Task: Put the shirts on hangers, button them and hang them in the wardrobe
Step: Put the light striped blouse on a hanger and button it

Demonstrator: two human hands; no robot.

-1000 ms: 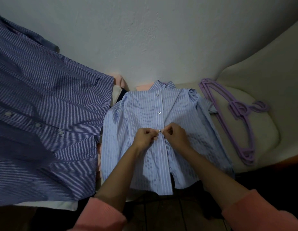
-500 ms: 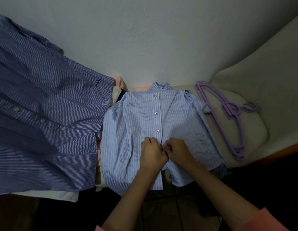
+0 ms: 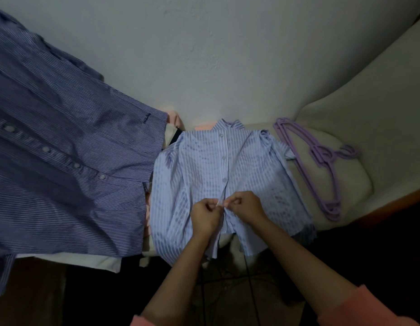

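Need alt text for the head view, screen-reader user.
Left hand and right hand pinch the front placket of a light blue striped shirt, fastening a button. A darker striped shirt lies to its left, purple hangers to its right.

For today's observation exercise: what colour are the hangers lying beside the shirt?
Light purple hangers, clearest in the head view.

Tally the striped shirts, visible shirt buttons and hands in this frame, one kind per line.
Striped shirts: 2, light blue shirt, dark blue shirt
Buttons on light blue shirt: 3
Buttons on dark blue shirt: 4
Hands: 2, left hand, right hand
Total: 11
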